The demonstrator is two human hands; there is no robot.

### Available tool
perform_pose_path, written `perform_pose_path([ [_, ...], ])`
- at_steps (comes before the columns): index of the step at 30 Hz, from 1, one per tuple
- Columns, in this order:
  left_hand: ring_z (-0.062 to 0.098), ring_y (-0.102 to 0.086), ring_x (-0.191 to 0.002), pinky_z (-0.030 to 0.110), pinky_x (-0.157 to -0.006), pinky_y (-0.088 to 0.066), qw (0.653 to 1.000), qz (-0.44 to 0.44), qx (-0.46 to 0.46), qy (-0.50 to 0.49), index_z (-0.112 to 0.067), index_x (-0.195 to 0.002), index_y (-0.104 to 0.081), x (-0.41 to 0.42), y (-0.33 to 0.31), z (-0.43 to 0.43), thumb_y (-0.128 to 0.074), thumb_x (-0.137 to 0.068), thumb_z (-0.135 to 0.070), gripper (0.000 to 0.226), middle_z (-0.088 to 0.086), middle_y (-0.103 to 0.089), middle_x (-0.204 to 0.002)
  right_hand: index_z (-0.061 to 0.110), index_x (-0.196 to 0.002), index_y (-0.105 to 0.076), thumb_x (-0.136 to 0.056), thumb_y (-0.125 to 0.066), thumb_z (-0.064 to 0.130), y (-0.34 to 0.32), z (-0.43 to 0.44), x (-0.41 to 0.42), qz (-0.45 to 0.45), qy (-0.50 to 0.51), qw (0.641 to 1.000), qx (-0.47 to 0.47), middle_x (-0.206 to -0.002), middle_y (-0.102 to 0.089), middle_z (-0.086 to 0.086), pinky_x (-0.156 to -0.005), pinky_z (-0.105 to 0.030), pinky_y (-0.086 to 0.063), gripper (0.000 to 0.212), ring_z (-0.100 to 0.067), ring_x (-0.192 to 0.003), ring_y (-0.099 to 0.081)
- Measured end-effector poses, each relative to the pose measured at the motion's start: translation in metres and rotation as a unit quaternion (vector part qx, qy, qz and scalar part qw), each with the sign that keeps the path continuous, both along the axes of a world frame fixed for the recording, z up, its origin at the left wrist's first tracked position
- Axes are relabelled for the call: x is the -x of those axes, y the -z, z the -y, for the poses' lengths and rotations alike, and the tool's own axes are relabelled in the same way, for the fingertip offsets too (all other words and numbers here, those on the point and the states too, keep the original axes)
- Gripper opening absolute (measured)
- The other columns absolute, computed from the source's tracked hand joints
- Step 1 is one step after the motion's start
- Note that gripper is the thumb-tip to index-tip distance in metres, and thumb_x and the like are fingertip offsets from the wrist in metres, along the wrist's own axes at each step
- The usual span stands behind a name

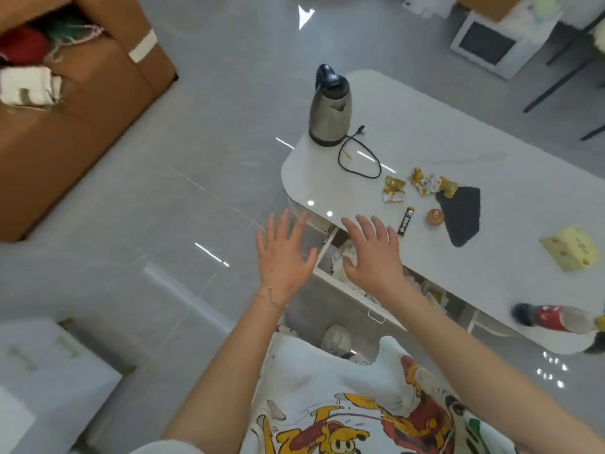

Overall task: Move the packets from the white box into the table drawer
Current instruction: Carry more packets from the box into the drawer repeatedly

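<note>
Left hand and right hand: fingers spread, empty, above the open drawer at centre, packets partly visible inside. White box: lower left. Table: kettle, cord, loose snacks, black cloth.

A home living room: brown sofa, glossy grey tiled floor, electric kettle at the low bench's far corner.

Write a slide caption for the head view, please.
Both open, the left hand and right hand hover at the pulled-out drawer; kettle and snack packets sit on the table.
</note>
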State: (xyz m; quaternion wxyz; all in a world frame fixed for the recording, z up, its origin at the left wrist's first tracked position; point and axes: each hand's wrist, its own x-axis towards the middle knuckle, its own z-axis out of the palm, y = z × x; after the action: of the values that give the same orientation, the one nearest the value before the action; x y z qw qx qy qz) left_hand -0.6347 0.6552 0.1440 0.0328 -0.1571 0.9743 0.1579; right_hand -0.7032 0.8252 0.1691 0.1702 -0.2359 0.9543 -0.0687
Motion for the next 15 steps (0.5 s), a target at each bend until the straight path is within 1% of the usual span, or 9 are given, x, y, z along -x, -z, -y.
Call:
perform_pose_path([
  [2, 0.032, -0.017, -0.145, 0.053, -0.116, -0.015, 0.999, 0.002, 0.003, -0.043, -0.03, -0.15, -0.026, -0.018, -0.009, 0.028, -0.048, -0.085, -0.051, 0.071, 0.007, -0.027, -0.156, 0.028, -0.15, -0.021, -0.086, -0.054, 0.034, -0.009, 0.035, -0.006, -0.006, -0.046, 0.999, 0.005, -0.157, -0.021, -0.002, -0.116, -0.048, -0.008, 0.073, -0.03, -0.146, -0.011],
  [4, 0.034, -0.024, -0.143, 0.054, -0.114, -0.021, 0.996, -0.011, 0.02, -0.082, -0.029, -0.148, -0.032, -0.034, -0.018, 0.059, -0.045, -0.081, -0.052, 0.072, 0.007, -0.034, -0.153, 0.026, -0.149, -0.026, -0.084, -0.056, 0.031, -0.017, 0.075, -0.014, -0.014, -0.085, 0.996, 0.019, -0.155, -0.026, -0.004, -0.115, -0.048, -0.011, 0.072, -0.032, -0.144, -0.016],
  [6, 0.035, -0.028, -0.141, 0.054, -0.113, -0.023, 0.992, -0.019, 0.027, -0.12, -0.027, -0.146, -0.037, -0.052, -0.023, 0.094, -0.042, -0.078, -0.053, 0.073, 0.008, -0.038, -0.151, 0.025, -0.149, -0.028, -0.083, -0.058, 0.03, -0.023, 0.119, -0.023, -0.021, -0.123, 0.992, 0.028, -0.154, -0.029, -0.005, -0.115, -0.049, -0.012, 0.072, -0.034, -0.143, -0.019],
  [9, 0.035, -0.024, -0.142, 0.053, -0.115, -0.017, 0.984, -0.009, 0.018, -0.176, -0.028, -0.147, -0.035, -0.084, -0.026, 0.151, -0.044, -0.08, -0.052, 0.072, 0.007, -0.034, -0.153, 0.027, -0.15, -0.023, -0.086, -0.055, 0.034, -0.027, 0.188, -0.038, -0.024, -0.179, 0.983, 0.018, -0.156, -0.027, -0.005, -0.115, -0.048, -0.012, 0.072, -0.033, -0.144, -0.017],
  [12, 0.038, -0.035, -0.137, 0.055, -0.111, -0.025, 0.973, -0.035, 0.046, -0.222, -0.025, -0.142, -0.044, -0.121, -0.025, 0.208, -0.043, -0.08, -0.053, 0.068, 0.008, -0.045, -0.146, 0.029, -0.152, -0.014, -0.089, -0.05, 0.037, -0.026, 0.259, -0.058, -0.019, -0.236, 0.972, 0.002, -0.159, -0.019, -0.003, -0.117, -0.049, -0.013, 0.073, -0.031, -0.146, -0.013],
  [15, 0.038, -0.04, -0.133, 0.056, -0.109, -0.029, 0.963, -0.043, 0.054, -0.26, -0.024, -0.14, -0.047, -0.156, -0.025, 0.27, -0.041, -0.079, -0.053, 0.068, 0.008, -0.049, -0.142, 0.029, -0.152, -0.013, -0.09, -0.05, 0.038, -0.025, 0.334, -0.08, -0.016, -0.276, 0.961, -0.002, -0.159, -0.018, -0.003, -0.117, -0.049, -0.013, 0.073, -0.031, -0.146, -0.013],
])
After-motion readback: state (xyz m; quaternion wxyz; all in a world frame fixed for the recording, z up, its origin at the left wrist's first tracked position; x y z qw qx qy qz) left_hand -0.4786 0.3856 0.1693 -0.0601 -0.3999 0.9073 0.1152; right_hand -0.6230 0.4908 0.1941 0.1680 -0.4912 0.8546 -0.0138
